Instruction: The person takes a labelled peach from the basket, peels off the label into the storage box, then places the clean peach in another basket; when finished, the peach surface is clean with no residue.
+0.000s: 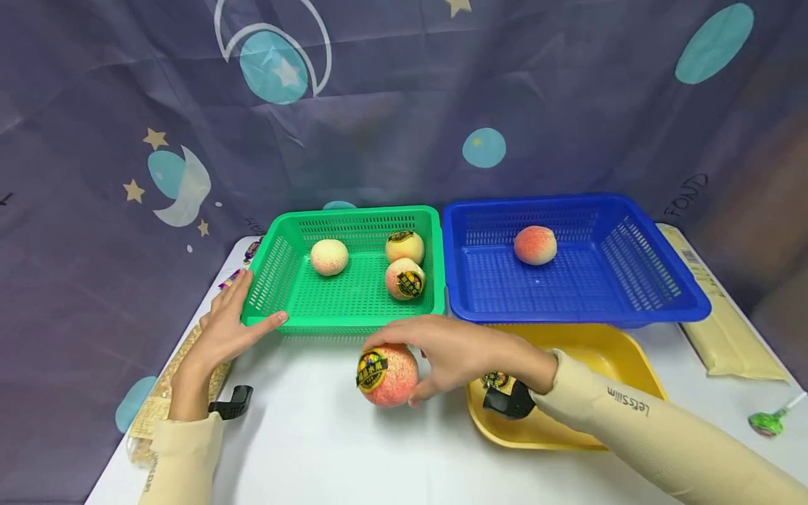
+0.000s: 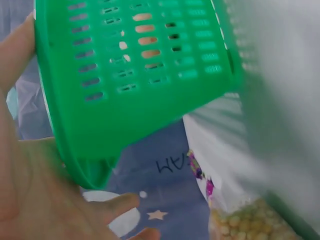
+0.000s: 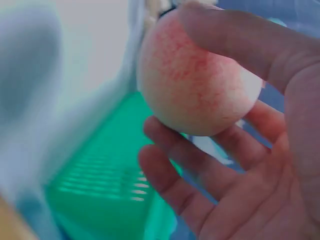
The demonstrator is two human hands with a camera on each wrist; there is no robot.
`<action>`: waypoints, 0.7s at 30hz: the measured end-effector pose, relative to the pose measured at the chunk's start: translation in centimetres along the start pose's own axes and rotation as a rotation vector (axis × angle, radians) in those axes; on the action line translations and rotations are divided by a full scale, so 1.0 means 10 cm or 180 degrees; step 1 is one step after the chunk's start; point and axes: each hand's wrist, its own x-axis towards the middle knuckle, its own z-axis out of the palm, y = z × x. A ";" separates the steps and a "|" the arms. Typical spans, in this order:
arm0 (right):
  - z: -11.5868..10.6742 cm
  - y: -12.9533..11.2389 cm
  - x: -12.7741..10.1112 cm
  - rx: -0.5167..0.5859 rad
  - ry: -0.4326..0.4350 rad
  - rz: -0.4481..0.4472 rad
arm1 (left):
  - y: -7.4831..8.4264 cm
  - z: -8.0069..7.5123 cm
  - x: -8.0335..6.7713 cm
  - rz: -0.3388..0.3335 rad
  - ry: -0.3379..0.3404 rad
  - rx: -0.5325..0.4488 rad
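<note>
The peach (image 1: 387, 374) sits just above the desk (image 1: 315, 435), in front of the green basket (image 1: 284, 319), with the right hand (image 1: 463, 354) curled over it, fingers (image 3: 200, 165) and thumb gripping its sides. The basket lies just beyond it. The left hand (image 1: 230, 326) holds the basket's near left corner, fingers spread along the rim.

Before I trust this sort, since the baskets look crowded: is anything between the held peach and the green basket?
Only the green basket's near wall, which the left hand steadies; the right hand holds the peach just in front.
</note>
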 end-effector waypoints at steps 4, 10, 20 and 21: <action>0.15 0.05 -0.11 -0.0185 -0.0128 0.0193 | 0.12 0.03 -0.08 0.0399 0.0469 -0.0132; 0.25 0.20 -0.17 -0.0300 -0.0165 0.0418 | 0.53 0.10 -0.30 0.1273 0.0732 -0.0625; 0.37 0.25 -0.09 -0.0186 -0.0238 0.0639 | 0.94 0.35 -0.54 0.1273 -0.1638 -0.0423; 0.38 0.25 -0.10 -0.0201 -0.0259 0.0689 | 0.95 0.40 -0.53 0.1192 -0.1710 -0.0342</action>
